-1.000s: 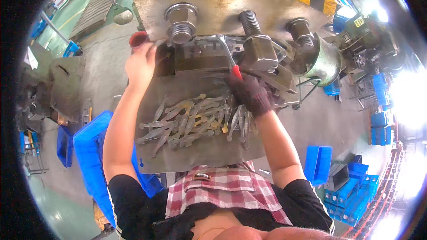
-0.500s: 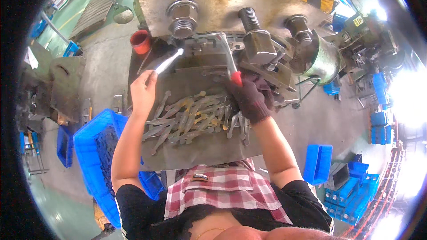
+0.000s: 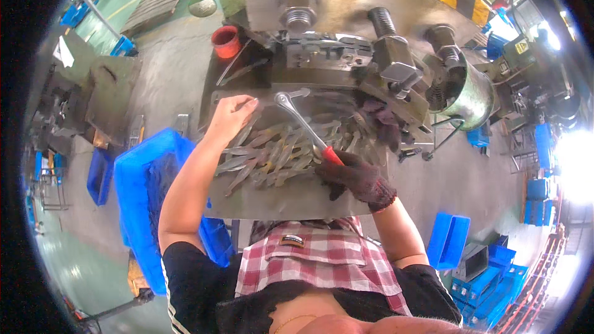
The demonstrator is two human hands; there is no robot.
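My bare left hand is closed, fingertips pinched together, over the left side of a pile of flat metal pieces. A small bright tip shows at the fingers; what they hold is mostly hidden. My right hand, in a dark knitted glove, is wrapped round the red handle of a long silver tool with a round head. The tool slants up and left across the pile. At its head lies a small metal piece. Beyond both hands sits a metal die block in the press.
Large bolts jut from the press above the die. A red cup stands at the far left of the metal table. A dark crumpled cloth or glove lies right of the pile. Blue bins flank me on both sides.
My right hand has drawn the tool back from the die toward me, over the pile. My left hand, which held a shiny flat metal piece near the die, is lower. The whole view has shifted right.
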